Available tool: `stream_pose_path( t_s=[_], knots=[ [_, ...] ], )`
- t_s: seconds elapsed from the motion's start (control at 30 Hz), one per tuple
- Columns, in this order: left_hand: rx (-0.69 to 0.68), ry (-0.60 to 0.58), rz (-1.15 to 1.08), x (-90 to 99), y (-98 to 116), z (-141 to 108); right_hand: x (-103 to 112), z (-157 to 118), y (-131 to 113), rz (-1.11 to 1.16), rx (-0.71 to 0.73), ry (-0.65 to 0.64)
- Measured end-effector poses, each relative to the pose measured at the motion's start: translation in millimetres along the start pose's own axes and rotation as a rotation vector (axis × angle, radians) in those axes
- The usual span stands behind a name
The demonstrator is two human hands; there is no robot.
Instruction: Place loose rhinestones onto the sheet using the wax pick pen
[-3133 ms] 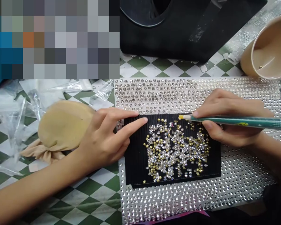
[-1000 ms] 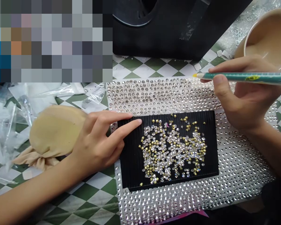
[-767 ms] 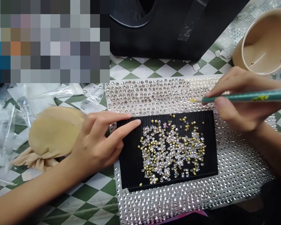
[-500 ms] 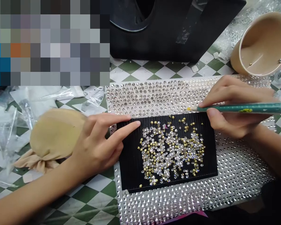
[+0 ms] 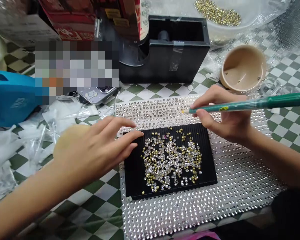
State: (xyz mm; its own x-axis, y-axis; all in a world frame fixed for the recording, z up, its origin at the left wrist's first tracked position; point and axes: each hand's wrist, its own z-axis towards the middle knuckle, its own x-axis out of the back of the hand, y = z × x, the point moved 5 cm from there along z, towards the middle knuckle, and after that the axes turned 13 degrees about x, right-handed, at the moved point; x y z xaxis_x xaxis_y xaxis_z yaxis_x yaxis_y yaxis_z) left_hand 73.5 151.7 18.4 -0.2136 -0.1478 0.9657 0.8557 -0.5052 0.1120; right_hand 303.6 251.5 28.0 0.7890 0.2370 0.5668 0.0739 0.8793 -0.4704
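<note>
Pen (image 5: 240, 104) pinched near tip by right hand (image 5: 226, 116), presumably for control; tray (image 5: 133, 175) apparently steadied by left hand (image 5: 97, 143), fingers spread.

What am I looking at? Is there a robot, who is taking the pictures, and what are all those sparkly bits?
There's no robot here, just a person using two bare hands. Every picture comes from one camera worn on that person's head, looking forward and down.

The left hand rests its fingertips at the corner of a black ridged tray. In the tray lie loose sparkly stones, some silvery, some showing gold. The tray sits on a sheet covered in rows of shiny stones.

The right hand holds a green pen with a yellow tip. Farther back on the checked surface are a tan cup and a black tape dispenser.
</note>
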Motion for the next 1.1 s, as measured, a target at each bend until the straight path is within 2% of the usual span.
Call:
stream_pose_path(
  t_s=[0.1, 0.2, 0.27, 0.37, 0.57, 0.8, 1.0, 1.1],
  knots=[
    [-0.054, -0.005, 0.022, -1.9, 9, 30, 7, 5, -4, 0.027, -0.019, 0.021],
    [-0.129, -0.065, -0.054, -20.7, 20, 65, 17, 9, -6, 0.041, -0.068, 0.092],
    [-0.144, -0.150, -0.067, -38.0, 25, 86, 23, 11, -7, 0.034, -0.077, 0.135],
    [-0.142, -0.204, -0.072, -52.6, 29, 106, 30, 14, -10, 0.049, -0.048, 0.180],
    [-0.192, -0.226, -0.061, -48.4, 31, 109, 40, 18, -14, -0.047, 0.043, 0.198],
    [-0.281, -0.201, 0.103, -48.0, 44, 112, 44, 18, -12, -0.086, 0.022, 0.205],
    [-0.267, -0.211, 0.152, -51.0, 46, 109, 47, 18, -12, -0.080, -0.015, 0.203],
    [-0.240, -0.188, 0.115, -46.4, 47, 107, 49, 18, -12, -0.034, -0.043, 0.220]
  ],
)
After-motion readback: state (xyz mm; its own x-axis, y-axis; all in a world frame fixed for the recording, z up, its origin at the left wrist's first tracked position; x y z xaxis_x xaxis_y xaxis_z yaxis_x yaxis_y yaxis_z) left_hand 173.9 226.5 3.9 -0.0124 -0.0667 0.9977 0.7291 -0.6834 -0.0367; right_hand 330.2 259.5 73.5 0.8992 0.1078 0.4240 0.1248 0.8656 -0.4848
